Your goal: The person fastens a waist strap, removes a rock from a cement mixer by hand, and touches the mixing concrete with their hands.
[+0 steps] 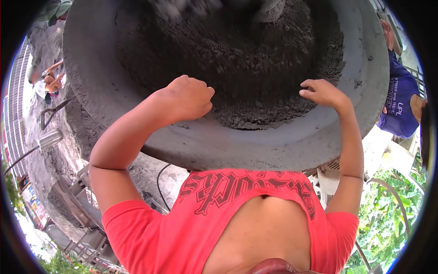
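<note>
A big round grey drum like a concrete mixer's [255, 148] stands in front of me, its wide rim facing up toward me. Inside it lies dark grey, crumbly mix [269, 68]; the upper part is blurred. My left hand [189, 98] is closed in a fist over the near left side of the opening. Its palm is hidden, so I cannot tell if anything is in it. Above the near right side is my right hand [321, 92], fingers loosely curled, a small gap between thumb and finger and nothing visible between them.
At the right, a person in a blue shirt [399, 102] has a hand by the drum's rim. Another person [45, 84] is off to the left. A shovel-like handle [52, 112] and a grey heap [45, 155] lie left of the drum. Green plants [383, 219] grow at lower right.
</note>
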Demonstrator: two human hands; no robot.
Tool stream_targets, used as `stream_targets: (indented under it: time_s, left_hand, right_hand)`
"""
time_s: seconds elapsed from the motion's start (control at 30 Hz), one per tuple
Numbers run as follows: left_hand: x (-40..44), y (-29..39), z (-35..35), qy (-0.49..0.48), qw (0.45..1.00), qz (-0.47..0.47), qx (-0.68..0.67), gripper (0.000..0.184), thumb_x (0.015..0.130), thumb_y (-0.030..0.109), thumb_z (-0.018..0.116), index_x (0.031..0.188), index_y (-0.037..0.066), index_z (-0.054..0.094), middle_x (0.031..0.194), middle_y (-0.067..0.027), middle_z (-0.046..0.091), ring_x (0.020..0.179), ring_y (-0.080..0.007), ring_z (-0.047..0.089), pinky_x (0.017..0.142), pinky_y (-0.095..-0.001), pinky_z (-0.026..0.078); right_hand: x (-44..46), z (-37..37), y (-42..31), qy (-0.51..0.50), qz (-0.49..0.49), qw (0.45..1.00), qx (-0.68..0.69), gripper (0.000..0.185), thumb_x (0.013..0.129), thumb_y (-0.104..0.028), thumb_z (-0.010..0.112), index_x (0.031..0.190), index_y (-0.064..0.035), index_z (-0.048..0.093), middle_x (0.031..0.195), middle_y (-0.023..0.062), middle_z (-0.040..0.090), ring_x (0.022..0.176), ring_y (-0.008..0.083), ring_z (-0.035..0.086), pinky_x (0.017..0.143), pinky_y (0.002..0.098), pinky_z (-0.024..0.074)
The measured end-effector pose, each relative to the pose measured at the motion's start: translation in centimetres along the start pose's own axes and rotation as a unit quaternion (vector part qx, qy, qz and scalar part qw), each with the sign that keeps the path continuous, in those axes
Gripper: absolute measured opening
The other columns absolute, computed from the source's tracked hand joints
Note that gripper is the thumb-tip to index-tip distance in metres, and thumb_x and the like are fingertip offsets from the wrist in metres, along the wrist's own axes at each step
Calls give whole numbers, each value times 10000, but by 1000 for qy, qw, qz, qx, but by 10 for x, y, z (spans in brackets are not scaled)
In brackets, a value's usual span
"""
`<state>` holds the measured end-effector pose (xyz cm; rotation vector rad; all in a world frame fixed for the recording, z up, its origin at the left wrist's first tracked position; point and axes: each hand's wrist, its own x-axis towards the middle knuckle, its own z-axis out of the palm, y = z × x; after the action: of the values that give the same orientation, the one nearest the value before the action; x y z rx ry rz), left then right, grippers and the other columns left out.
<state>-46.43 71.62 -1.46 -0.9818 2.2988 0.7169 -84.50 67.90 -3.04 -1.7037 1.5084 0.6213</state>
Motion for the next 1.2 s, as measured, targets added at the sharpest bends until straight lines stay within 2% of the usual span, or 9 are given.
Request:
stream_targets:
  time_s: [0.1, 0.23, 0.33, 0.4, 0.47, 0.53, 0.6, 1.03, 1.2]
  left_hand:
    - [0, 3, -1, -25, 999, -14, 19, 383, 898, 189, 503, 1220, 25, 630, 1010, -154, 685, 932, -308, 671, 866, -425, 503]
    - [-5, 5, -3, -20, 1000, -7, 2, 378, 901, 195, 501, 1214, 28, 632, 1013, -150, 687, 933, -307, 673, 872, -424, 501]
    - [-3, 4, 0, -38, 999, 0, 36, 373, 901, 192, 498, 1209, 31, 634, 1012, -150, 686, 932, -309, 676, 865, -428, 505]
    - [-1, 4, 2, -61, 997, 10, 51, 374, 899, 192, 496, 1207, 32, 634, 1020, -156, 685, 933, -311, 677, 872, -431, 506]
    - [-1, 4, 3, -56, 997, 18, 47, 375, 898, 192, 495, 1208, 31, 634, 1022, -162, 685, 934, -314, 677, 875, -434, 507]
    - [-2, 5, 2, -52, 997, 28, 43, 377, 898, 193, 493, 1208, 30, 633, 1024, -168, 685, 935, -317, 677, 878, -438, 508]
    - [-4, 6, -2, -52, 999, 15, 5, 381, 899, 196, 487, 1208, 26, 631, 1026, -179, 685, 938, -323, 675, 873, -443, 514]
    - [-3, 3, 1, -40, 999, 13, -6, 412, 897, 204, 489, 1245, 24, 618, 1024, -182, 684, 947, -326, 671, 876, -445, 513]
    - [-8, 2, 1, 0, 1000, 20, -9, 425, 889, 184, 483, 1252, 2, 613, 1024, -185, 683, 940, -326, 669, 882, -444, 509]
  right_hand:
    - [9, 18, -23, -46, -30, 991, -124, 509, 951, -395, 588, 1309, -33, 591, 1252, 212, 635, 1200, 376, 576, 1018, 471, 457]
    - [10, 18, -44, -82, -52, 994, -46, 498, 964, -389, 578, 1303, -25, 589, 1223, 214, 649, 1160, 367, 603, 988, 464, 475]
    - [15, 17, -39, -59, -54, 997, -21, 486, 970, -374, 573, 1302, -19, 586, 1195, 216, 660, 1125, 367, 620, 969, 460, 482]
    - [20, 20, -28, -2, -62, 996, -70, 470, 963, -334, 588, 1302, -7, 578, 1080, 192, 691, 970, 344, 665, 878, 424, 510]
    - [20, 18, -24, 2, -55, 995, -82, 465, 964, -333, 589, 1297, -9, 581, 1096, 194, 688, 1001, 344, 659, 891, 418, 509]
    - [14, 14, -31, -11, -36, 996, -75, 482, 977, -365, 565, 1305, -11, 578, 1180, 219, 665, 1126, 364, 622, 970, 442, 486]
    - [14, 14, -31, -9, -42, 997, -65, 482, 977, -365, 564, 1306, -13, 578, 1179, 217, 667, 1128, 363, 622, 971, 440, 487]
    - [9, 1, -23, 13, -46, 998, -27, 490, 970, -379, 567, 1302, -19, 584, 1170, 204, 675, 1119, 352, 628, 958, 430, 491]
    - [12, 5, -16, 28, -65, 997, -34, 474, 966, -362, 582, 1290, -16, 593, 1142, 195, 680, 1067, 343, 642, 916, 417, 503]
